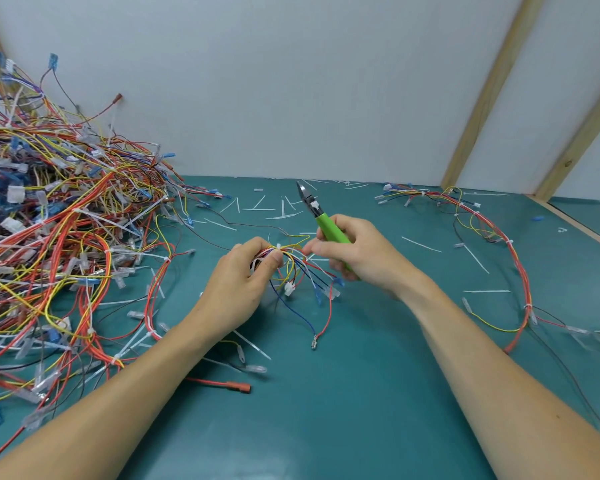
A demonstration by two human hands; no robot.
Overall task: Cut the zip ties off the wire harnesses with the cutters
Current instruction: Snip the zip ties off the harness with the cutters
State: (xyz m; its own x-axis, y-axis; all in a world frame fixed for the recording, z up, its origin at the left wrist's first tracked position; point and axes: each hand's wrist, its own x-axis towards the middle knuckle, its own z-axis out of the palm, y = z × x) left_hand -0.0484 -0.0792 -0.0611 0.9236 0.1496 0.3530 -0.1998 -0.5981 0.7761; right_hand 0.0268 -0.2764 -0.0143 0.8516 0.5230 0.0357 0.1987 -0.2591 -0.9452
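The left hand [243, 271] pinches a splayed multicolour wire harness [298, 268] while the right hand [354, 251] grips green-handled steel cutters [317, 213] above the smooth teal bench [326, 393].

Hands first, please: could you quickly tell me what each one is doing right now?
Left hand: closed, pinching the multicoloured wire harness bundle.
Right hand: closed around the green-handled metal cutters, blades pointing up, away from the wires.
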